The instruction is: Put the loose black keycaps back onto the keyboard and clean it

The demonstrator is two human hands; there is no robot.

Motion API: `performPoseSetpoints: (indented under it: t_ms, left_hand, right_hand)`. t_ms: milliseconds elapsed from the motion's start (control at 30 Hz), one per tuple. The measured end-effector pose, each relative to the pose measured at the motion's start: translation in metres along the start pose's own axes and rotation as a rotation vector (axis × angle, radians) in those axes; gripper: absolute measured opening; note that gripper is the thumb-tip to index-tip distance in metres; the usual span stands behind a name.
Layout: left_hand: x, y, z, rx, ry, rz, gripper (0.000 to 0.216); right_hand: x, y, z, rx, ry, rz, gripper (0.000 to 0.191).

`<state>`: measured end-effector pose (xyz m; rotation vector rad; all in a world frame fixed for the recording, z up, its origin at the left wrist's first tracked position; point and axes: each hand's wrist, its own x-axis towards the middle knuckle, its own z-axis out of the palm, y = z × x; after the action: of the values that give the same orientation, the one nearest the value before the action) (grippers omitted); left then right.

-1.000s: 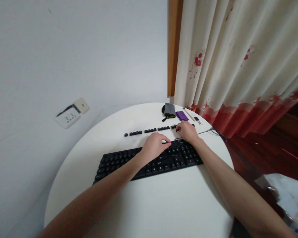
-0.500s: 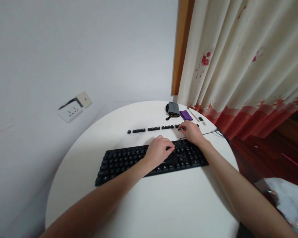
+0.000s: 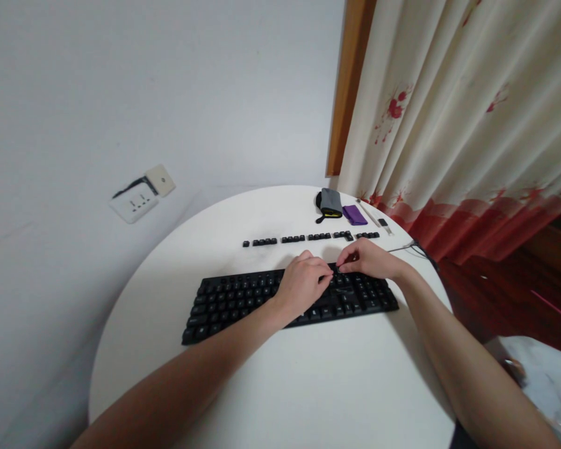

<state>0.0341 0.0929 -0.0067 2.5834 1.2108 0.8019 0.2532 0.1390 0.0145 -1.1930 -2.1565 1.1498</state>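
A black keyboard [image 3: 247, 293] lies across the white round table [image 3: 271, 386]. My left hand [image 3: 303, 280] rests over its right-middle part, thumb and fingers pinched; whatever is between them is too small to make out. Close beside it, my right hand [image 3: 367, 258] reaches to the keyboard's back edge with thumb and fingertips drawn together, and their tips hide what they touch. Behind the keyboard runs a row of loose black keycaps [image 3: 293, 239] in short groups. One keycap [image 3: 348, 237] sits slightly out of line near the row's right end.
Behind the row lie a grey pouch [image 3: 331, 203], a folded purple cloth [image 3: 354, 215] and a small brush-like tool [image 3: 384, 226]. A cable [image 3: 402, 247] trails off the table's right edge. Wall and curtain [image 3: 402, 156] stand behind; a white bag [image 3: 537, 380] is at lower right.
My right hand has moved from the keycap row back to the keyboard, beside my left fingertips. A keycap it held now lies at the row. My left hand stays over the keyboard.
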Motion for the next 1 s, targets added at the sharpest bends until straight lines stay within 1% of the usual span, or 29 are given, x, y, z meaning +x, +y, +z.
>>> performPoseSetpoints:
  t_ms: [233, 400, 600, 800, 1000]
  left_hand:
    - [0.0000, 0.0015, -0.0005, -0.016, 0.017, -0.017, 0.018]
    - [0.0012, 0.0021, -0.0004, -0.020, 0.018, -0.017, 0.016]
    - [0.0014, 0.0017, -0.0006, -0.036, 0.023, -0.016, 0.017]
    - [0.0012, 0.0022, -0.0005, -0.042, 0.018, 0.011, 0.019]
    - [0.0009, 0.0044, 0.0005, -0.013, 0.011, -0.007, 0.019]
  right_hand:
    - [-0.0001, 0.0015, 0.0024, -0.017, -0.056, -0.040, 0.018]
    - [0.0015, 0.0004, 0.0059, -0.071, -0.006, -0.082, 0.015]
    - [0.0032, 0.0031, 0.0085, -0.100, 0.015, -0.036, 0.014]
    - [0.0029, 0.0020, 0.0096, -0.095, 0.012, -0.030, 0.013]
    - [0.0028, 0.0027, 0.0094, -0.089, 0.008, -0.014, 0.013]
